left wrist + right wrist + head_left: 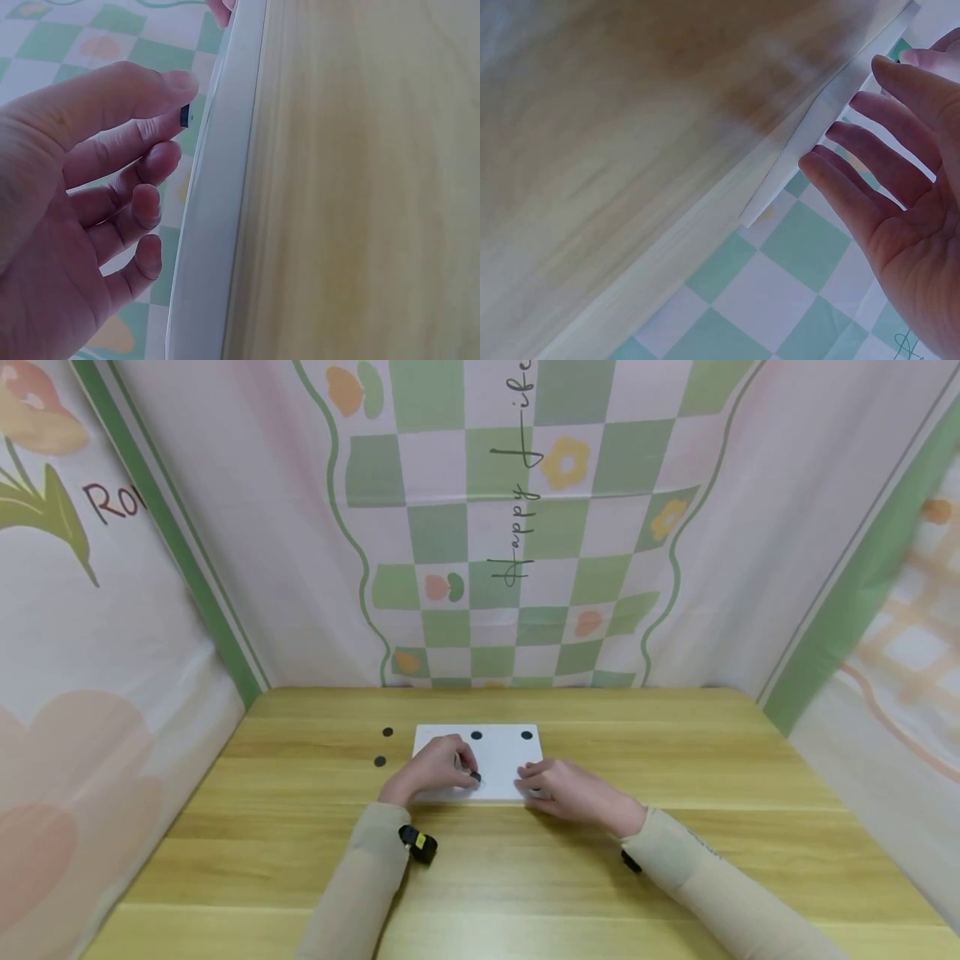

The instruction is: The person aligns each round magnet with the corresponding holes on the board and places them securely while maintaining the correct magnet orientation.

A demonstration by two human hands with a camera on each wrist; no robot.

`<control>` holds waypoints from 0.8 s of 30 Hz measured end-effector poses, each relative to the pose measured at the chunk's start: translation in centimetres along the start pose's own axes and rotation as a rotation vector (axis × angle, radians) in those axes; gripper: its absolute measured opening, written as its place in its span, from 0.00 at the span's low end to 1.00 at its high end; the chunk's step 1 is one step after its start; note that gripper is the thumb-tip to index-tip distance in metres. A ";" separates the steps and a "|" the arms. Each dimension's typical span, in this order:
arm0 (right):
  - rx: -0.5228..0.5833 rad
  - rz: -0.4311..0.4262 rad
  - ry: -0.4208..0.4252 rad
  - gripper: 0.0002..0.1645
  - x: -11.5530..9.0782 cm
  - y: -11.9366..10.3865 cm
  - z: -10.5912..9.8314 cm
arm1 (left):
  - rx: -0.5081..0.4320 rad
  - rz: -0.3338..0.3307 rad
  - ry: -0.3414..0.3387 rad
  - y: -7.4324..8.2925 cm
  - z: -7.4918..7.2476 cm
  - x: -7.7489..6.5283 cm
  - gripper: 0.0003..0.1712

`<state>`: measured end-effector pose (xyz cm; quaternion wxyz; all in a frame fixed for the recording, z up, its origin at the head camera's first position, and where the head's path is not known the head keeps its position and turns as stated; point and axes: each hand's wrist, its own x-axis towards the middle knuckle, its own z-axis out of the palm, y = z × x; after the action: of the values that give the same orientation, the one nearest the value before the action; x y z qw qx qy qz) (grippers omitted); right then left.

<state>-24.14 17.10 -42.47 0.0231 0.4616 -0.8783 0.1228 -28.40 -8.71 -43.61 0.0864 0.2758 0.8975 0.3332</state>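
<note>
A small black disc [476, 777] is pinched between thumb and index finger of my left hand [441, 765], low over the white board [498, 760]. Edge-on in the left wrist view, the same disc [185, 115] looks thick and short, and the other fingers curl loosely. My right hand [568, 789] lies at the board's right front corner. In the right wrist view its fingertips [810, 159] are spread along the board's surface, with the thumb near the board's edge. Under these fingers a dark spot shows partly in the head view.
Two black discs sit on the board's far part, one near the middle [477, 736] and one at the right corner [527, 735]. Left of the board, two more discs, an upper one [387, 732] and a lower one [380, 762], lie on the wooden table [300, 835]. Patterned curtains [495, 527] surround the table.
</note>
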 end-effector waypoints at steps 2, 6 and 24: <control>-0.003 0.000 0.003 0.15 0.0 0.0 0.0 | 0.000 0.000 -0.005 0.1 0.0 0.0 0.07; -0.002 -0.001 0.005 0.15 -0.1 -0.1 0.0 | 0.003 0.006 -0.006 0.2 0.2 0.1 0.07; 0.008 -0.001 0.003 0.15 0.0 -0.2 -0.2 | 0.018 0.009 -0.028 0.4 0.5 0.2 0.06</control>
<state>-24.01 17.08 -42.28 0.0227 0.4619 -0.8775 0.1272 -28.27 -8.05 -43.77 0.0950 0.2852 0.8979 0.3217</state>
